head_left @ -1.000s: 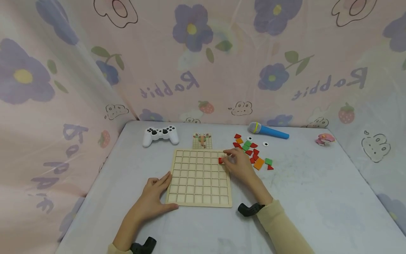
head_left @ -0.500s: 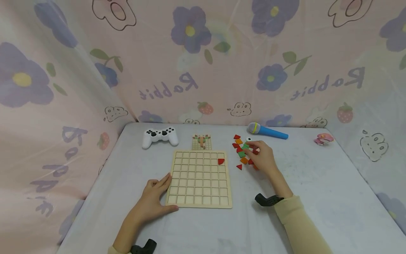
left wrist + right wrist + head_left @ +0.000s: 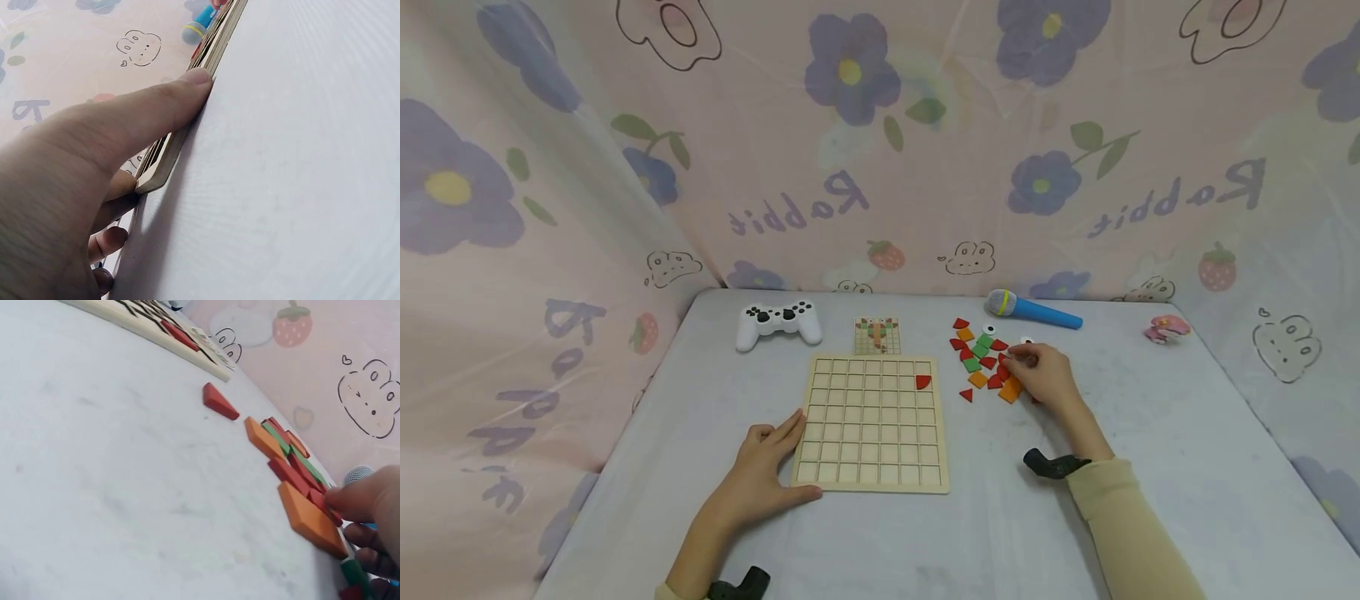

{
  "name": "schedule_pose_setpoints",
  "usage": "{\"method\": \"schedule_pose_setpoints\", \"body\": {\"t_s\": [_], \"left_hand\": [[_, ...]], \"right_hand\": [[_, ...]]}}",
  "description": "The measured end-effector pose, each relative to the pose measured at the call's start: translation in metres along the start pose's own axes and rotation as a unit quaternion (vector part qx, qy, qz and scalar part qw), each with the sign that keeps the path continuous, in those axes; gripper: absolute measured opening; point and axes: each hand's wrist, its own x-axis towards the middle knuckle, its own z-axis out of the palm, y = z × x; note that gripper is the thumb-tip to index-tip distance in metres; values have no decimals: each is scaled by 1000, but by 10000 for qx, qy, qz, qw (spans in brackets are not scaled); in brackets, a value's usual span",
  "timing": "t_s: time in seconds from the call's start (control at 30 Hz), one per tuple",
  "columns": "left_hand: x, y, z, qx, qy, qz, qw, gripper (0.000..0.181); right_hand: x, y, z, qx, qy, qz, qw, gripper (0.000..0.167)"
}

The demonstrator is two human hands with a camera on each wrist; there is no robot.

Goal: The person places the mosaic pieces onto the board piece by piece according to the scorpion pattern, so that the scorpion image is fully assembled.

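Your right hand (image 3: 1043, 382) sits farther right, at red piece (image 3: 1002, 373), pinch indeterminable | left hand (image 3: 758, 468) straight-fingered against board (image 3: 872, 432) | piece likely light, stiff: take edges

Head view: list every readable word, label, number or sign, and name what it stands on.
"Rabbit", backwards, on the back cloth, left of centre.
"Rabbit", backwards, farther right on that cloth.
"Rabbit", backwards, slanting down the left cloth.
Controller: any button marks are too small to read.
Board, card, microphone: no readable text.
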Motion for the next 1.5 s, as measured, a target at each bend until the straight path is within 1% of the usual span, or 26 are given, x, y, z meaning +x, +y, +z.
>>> {"method": "schedule_pose_setpoints", "body": {"t_s": [0.23,0.47,0.6,0.73,0.8,0.9,1.03,1.13,1.23,1.43,1.5], "left_hand": [[-1,1,0,-29,29,16,10000,110],[-1,0,1,-28,49,27,10000,109],[-1,1,1,-33,33,-2,10000,110],[-1,1,1,-14,24,-15,10000,110],[-1,0,1,-24,22,-18,10000,110],[0,0,1,-6,23,-19,10000,110],[-1,0,1,-4,37,-21,10000,111],[-1,0,1,-22,34,-34,10000,110],[0,0,1,-37,28,-39,10000,110],[0,1,1,-3,1,-49,10000,110],[0,1,0,-4,-10,-67,10000,110]], "right_hand": [[3,0,4,-142,76,9,9999,26],[3,1,6,-177,-32,83,9998,30],[3,2,8,-231,-16,-42,9997,29],[5,4,7,-287,-46,-329,9990,23],[6,7,4,-299,-176,-486,9982,22],[9,10,-3,-308,-588,-676,9955,29],[14,11,-12,-388,-1229,-824,9882,38],[17,11,-16,-490,-1490,-947,9831,37],[20,11,-17,-592,-1550,-996,9811,33],[21,10,-13,-695,-1488,-809,9831,29],[21,10,-12,-715,-1445,-828,9834,28]]}}
